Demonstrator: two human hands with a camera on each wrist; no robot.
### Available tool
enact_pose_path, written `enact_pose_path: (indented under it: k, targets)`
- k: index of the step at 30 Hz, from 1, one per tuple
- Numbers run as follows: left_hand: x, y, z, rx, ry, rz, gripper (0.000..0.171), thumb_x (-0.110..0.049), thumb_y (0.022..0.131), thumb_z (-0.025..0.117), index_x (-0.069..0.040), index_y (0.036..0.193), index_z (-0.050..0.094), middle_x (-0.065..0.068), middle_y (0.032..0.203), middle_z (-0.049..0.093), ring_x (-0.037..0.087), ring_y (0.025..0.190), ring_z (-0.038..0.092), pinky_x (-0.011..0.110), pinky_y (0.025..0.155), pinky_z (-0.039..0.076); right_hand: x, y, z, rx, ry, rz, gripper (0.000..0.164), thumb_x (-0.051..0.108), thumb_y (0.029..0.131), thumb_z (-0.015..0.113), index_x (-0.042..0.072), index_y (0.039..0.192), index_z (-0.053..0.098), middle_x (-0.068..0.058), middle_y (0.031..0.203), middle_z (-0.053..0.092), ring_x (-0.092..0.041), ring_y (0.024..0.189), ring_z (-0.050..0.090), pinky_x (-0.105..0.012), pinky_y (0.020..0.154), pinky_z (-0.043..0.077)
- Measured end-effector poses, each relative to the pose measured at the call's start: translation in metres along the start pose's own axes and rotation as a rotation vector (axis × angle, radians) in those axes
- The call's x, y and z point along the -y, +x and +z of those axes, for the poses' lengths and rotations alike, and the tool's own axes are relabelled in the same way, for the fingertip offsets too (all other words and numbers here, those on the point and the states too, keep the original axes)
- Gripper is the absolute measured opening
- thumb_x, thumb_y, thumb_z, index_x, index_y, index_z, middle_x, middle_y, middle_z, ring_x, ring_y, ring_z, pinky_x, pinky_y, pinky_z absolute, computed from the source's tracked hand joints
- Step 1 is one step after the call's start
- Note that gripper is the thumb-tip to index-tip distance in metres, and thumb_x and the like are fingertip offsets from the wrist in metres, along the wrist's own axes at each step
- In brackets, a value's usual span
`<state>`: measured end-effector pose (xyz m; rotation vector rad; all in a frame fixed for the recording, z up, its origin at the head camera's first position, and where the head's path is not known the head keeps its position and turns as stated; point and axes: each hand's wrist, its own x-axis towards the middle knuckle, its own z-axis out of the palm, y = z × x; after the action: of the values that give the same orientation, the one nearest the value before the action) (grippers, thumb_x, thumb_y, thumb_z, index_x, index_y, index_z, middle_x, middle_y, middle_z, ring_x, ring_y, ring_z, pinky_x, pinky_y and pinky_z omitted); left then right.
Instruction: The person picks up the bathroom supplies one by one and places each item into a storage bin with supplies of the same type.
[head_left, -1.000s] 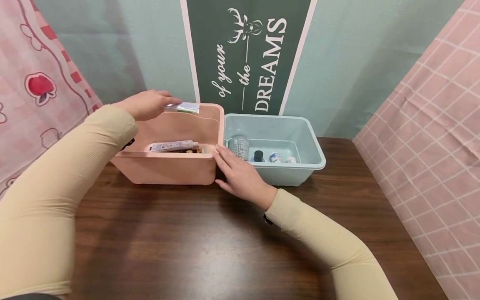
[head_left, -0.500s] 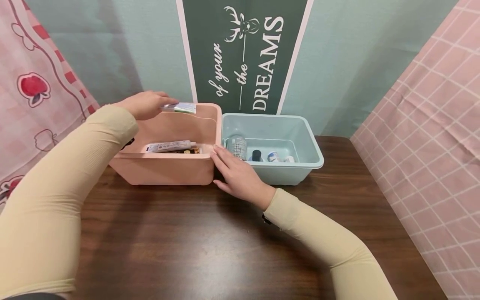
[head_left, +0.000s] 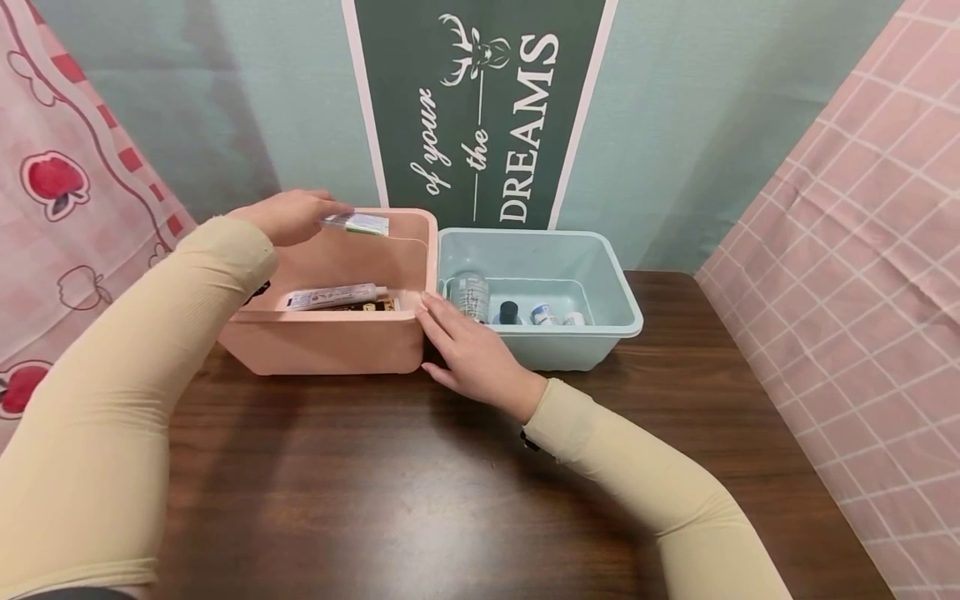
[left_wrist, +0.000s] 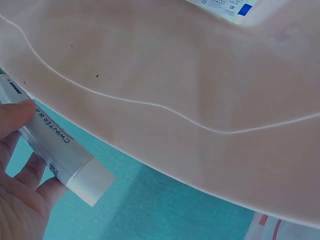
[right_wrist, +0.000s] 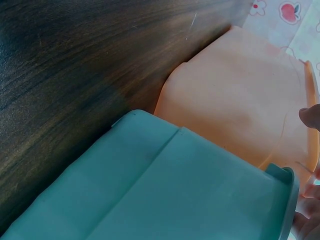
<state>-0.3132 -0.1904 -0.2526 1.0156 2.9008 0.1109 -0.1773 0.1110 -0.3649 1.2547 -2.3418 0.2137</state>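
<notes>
My left hand [head_left: 296, 217] holds a small white tube [left_wrist: 62, 145] over the back rim of the pink bin [head_left: 322, 346]. In the left wrist view the tube has a white cap and dark print, with the thumb on top and fingers underneath. Inside the pink bin lies another white tube [head_left: 333, 297], on top of a dark, gold-marked item [head_left: 367, 307]. My right hand [head_left: 480, 354] rests straight fingers on the bin's near right corner, beside the light blue bin [head_left: 555, 354]; its thumb [right_wrist: 311, 117] shows near the pink wall.
The blue bin holds a clear bottle [head_left: 471, 296], a black-capped bottle [head_left: 509, 313] and small white containers [head_left: 543, 315]. Both bins stand side by side on a dark wooden table [head_left: 390, 483]. Behind hangs a greenish cloth [head_left: 675, 125]; pink cloths flank both sides.
The head view has shifted slightly, so the scene sits a bit further left. My left hand has lowered the tube a little against the back rim. The right hand stays at the corner.
</notes>
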Motion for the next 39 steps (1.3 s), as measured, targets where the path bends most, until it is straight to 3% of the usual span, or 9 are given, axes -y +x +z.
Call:
enact_pose_path:
  k: [9, 15, 24, 31, 39]
  targets:
    - [0.004, -0.001, -0.004, 0.037, 0.027, -0.038, 0.056, 0.016, 0.082, 0.038, 0.001, 0.136, 0.044, 0.029, 0.133, 0.042, 0.047, 0.122, 0.038, 0.056, 0.1, 0.03, 0.0, 0.001, 0.001, -0.016, -0.008, -0.006, 0.071, 0.032, 0.085, 0.065, -0.004, 0.14, 0.036, -0.02, 0.145, 0.033, -0.027, 0.137, 0.027, -0.039, 0.104, 0.033]
    - [0.007, -0.003, -0.003, 0.04, 0.034, -0.039, 0.054, 0.013, 0.084, 0.044, 0.001, 0.136, 0.044, 0.029, 0.132, 0.043, 0.046, 0.121, 0.04, 0.056, 0.099, 0.031, 0.001, 0.0, 0.001, -0.008, -0.012, 0.0, 0.072, 0.032, 0.086, 0.064, -0.003, 0.141, 0.035, -0.02, 0.145, 0.033, -0.027, 0.137, 0.026, -0.038, 0.106, 0.03]
    - [0.004, -0.008, -0.014, 0.1, 0.117, -0.108, 0.054, -0.007, 0.089, 0.053, 0.001, 0.14, 0.037, 0.032, 0.138, 0.036, 0.048, 0.124, 0.035, 0.059, 0.097, 0.032, 0.0, 0.0, 0.002, -0.014, -0.008, -0.002, 0.071, 0.032, 0.085, 0.065, -0.004, 0.14, 0.036, -0.021, 0.144, 0.034, -0.027, 0.137, 0.027, -0.039, 0.104, 0.033]
    - [0.0, -0.022, -0.02, 0.084, 0.119, -0.121, 0.055, -0.017, 0.091, 0.051, 0.0, 0.141, 0.036, 0.031, 0.138, 0.036, 0.049, 0.123, 0.037, 0.06, 0.097, 0.032, 0.001, 0.0, 0.0, -0.013, -0.008, -0.002, 0.071, 0.031, 0.085, 0.065, -0.004, 0.14, 0.035, -0.021, 0.145, 0.034, -0.026, 0.137, 0.026, -0.039, 0.104, 0.033]
    - [-0.012, -0.041, -0.018, 0.086, 0.132, -0.191, 0.061, -0.035, 0.095, 0.047, -0.007, 0.146, 0.03, 0.028, 0.142, 0.032, 0.05, 0.124, 0.034, 0.065, 0.092, 0.032, 0.001, 0.001, 0.0, -0.004, -0.002, -0.002, 0.071, 0.031, 0.085, 0.066, -0.004, 0.14, 0.036, -0.021, 0.145, 0.033, -0.027, 0.137, 0.026, -0.038, 0.106, 0.03]
